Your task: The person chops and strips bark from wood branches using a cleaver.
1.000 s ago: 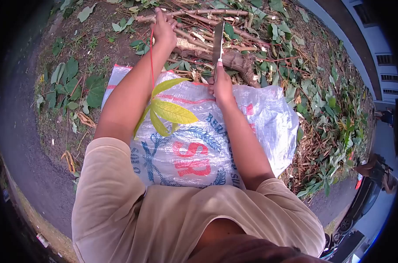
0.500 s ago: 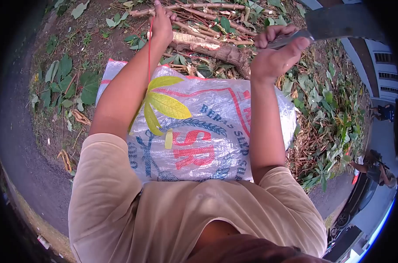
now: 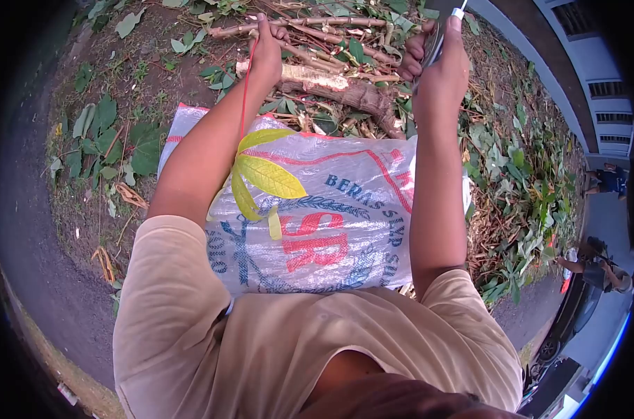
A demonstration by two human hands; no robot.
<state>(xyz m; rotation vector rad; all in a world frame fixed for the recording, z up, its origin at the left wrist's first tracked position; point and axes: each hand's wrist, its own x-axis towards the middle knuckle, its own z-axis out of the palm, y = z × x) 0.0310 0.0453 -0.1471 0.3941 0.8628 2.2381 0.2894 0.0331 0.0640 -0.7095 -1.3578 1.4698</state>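
My left hand (image 3: 266, 56) is closed, thumb up, near the top of the view. A thin red stalk runs from its thumb down along my forearm to a yellow-green lobed leaf (image 3: 271, 176), which hangs above the printed sack (image 3: 306, 241) across my lap. My right hand (image 3: 439, 63) is raised at the upper right, fingers wrapped round the handle of a cleaver (image 3: 459, 12). Its blade is seen nearly edge-on and is partly cut off by the frame. Between the hands lies a thick log (image 3: 345, 96) with pale, chipped wood on top.
Cut branches (image 3: 334, 22) lie beyond the log. Leaves and chopped bits (image 3: 502, 209) cover the ground at right. A person (image 3: 605, 269) is at the far right beside a dark car (image 3: 575, 314), and another person (image 3: 612, 181) is behind. A building wall (image 3: 596, 42) rises upper right.
The cleaver has swung from lying broad-side across the upper right to pointing up, edge-on. My right forearm moved slightly right; my left hand shifted a little right and down with the leaf.
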